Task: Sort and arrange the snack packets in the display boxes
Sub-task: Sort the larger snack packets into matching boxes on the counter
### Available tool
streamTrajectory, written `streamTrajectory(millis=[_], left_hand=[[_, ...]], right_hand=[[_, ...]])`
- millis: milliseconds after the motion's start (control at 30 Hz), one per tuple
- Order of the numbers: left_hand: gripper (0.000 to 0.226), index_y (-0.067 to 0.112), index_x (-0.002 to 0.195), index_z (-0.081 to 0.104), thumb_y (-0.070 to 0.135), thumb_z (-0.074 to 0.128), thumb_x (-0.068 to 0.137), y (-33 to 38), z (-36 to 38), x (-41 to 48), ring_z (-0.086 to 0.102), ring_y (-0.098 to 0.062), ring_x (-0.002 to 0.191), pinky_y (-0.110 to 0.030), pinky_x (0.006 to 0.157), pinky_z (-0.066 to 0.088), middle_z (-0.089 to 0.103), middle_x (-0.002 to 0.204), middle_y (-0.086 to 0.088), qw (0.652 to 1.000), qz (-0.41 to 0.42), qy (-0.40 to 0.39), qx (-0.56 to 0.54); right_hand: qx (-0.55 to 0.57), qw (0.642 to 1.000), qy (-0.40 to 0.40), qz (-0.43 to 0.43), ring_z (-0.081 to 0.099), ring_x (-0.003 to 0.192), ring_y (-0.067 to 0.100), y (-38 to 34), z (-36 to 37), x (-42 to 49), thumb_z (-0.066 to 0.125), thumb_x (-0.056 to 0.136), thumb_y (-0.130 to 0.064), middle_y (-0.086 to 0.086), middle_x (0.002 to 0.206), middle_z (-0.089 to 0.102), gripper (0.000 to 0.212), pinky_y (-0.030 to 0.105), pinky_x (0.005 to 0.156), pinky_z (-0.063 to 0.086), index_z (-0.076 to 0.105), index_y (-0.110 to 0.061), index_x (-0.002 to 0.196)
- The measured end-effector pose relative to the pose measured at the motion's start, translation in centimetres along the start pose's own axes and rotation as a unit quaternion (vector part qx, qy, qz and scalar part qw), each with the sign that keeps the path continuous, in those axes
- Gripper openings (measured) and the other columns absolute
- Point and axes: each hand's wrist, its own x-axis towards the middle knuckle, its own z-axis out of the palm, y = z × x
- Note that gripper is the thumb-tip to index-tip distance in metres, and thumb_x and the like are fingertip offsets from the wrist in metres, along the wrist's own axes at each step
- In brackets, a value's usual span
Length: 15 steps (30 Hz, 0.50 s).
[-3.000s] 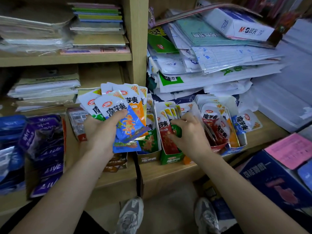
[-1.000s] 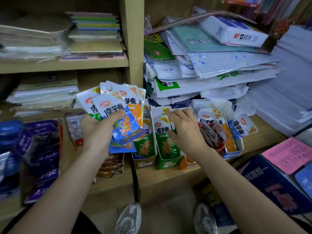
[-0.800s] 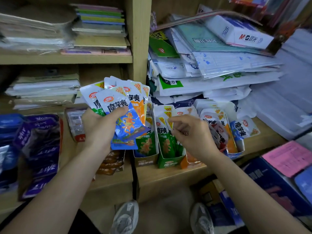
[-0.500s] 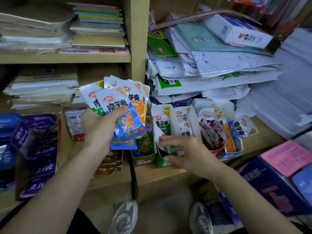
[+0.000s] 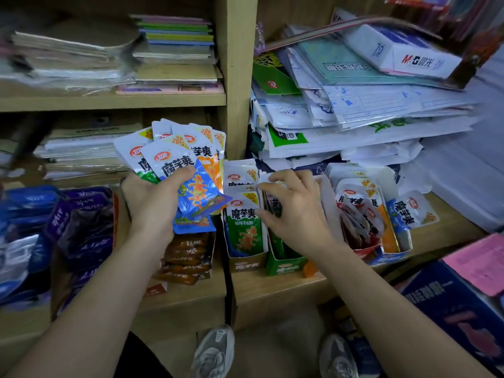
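My left hand (image 5: 152, 205) grips a fanned bunch of white-topped snack packets (image 5: 174, 156), with a blue one in front. On the shelf stand several small display boxes. One is a tan box (image 5: 245, 264) with a green packet (image 5: 245, 227) at its front. To its right are a green box (image 5: 286, 264), a red box (image 5: 365, 251) and a blue box (image 5: 395, 252). My right hand (image 5: 297, 214) reaches over the green box, fingers spread across the tops of its packets and thumb against their front. The hand hides most of these packets.
Brown packets (image 5: 188, 257) fill a box below my left hand, and purple and blue bags (image 5: 81, 222) lie at the left. A tall, leaning pile of papers and envelopes (image 5: 354, 118) rises behind the boxes. A blue carton (image 5: 450, 309) stands on the floor at the right.
My right hand has moved up from the green box's front edge to the tops of its packets. My left hand keeps the fanned packets in about the same place.
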Motion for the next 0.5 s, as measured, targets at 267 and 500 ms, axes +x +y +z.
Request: streamTrajectory(millis=[267, 500], left_hand=[[0.029, 0.023, 0.096, 0.071, 0.009, 0.086, 0.075, -0.2, -1.0, 0.5, 0.077, -0.017, 0.084, -0.047, 0.077, 0.063, 0.079, 0.094, 0.004, 1.0, -0.003, -0.01, 0.01], [0.035, 0.021, 0.103, 0.072, 0.014, 0.089, 0.073, -0.4, -1.0, 0.6, 0.077, -0.019, 0.086, -0.05, 0.079, 0.063, 0.079, 0.098, 0.002, 0.999, -0.011, -0.023, 0.028]], right_hand=[[-0.031, 0.999, 0.014, 0.002, 0.043, 0.107, 0.03, -1.0, 2.2, 1.8, 0.088, 0.071, -0.023, 0.0, 0.111, 0.059, 0.018, 0.043, 0.078, 0.037, 0.071, -0.023, 0.076], [0.232, 0.956, 0.1, 0.152, 0.067, 0.059, 0.015, -1.2, -2.5, 1.9, 0.066, 0.097, -0.018, -0.006, 0.066, 0.064, 0.013, 0.044, 0.054, 0.054, 0.056, -0.017, 0.088]])
